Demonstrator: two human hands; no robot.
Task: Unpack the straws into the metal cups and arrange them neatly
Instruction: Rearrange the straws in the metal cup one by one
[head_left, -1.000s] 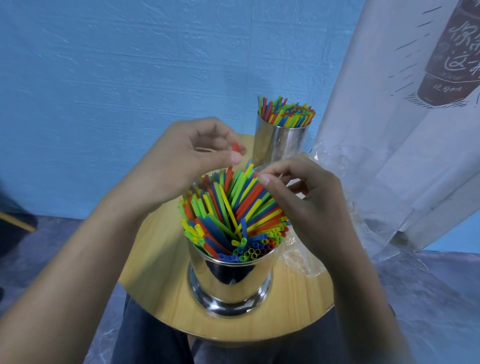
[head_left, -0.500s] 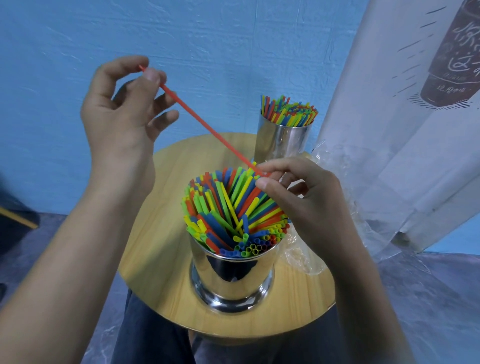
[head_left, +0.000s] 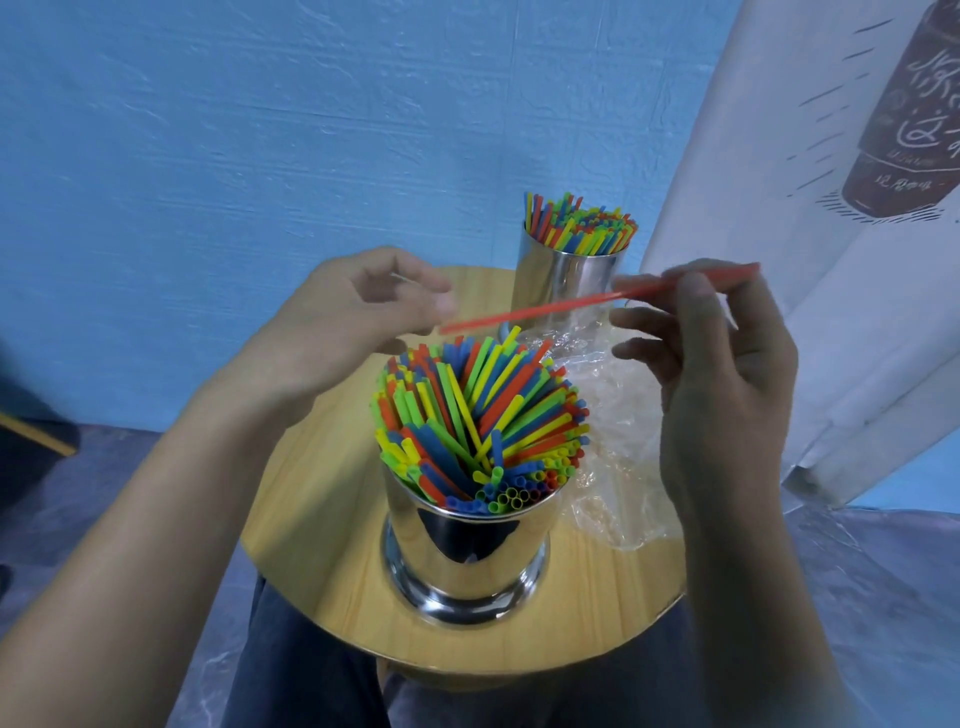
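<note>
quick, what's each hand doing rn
Left hand: open, fingers loosely curled, holding nothing.
Right hand: closed, pinching the red straw.

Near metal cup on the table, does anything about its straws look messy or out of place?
Yes. The coloured plastic straws in the near shiny metal cup cross and lean every way, not upright. One thin red straw is outside it, pinched by the right hand.

Head camera faces down, apparently near front cup (head_left: 467, 545).
</note>
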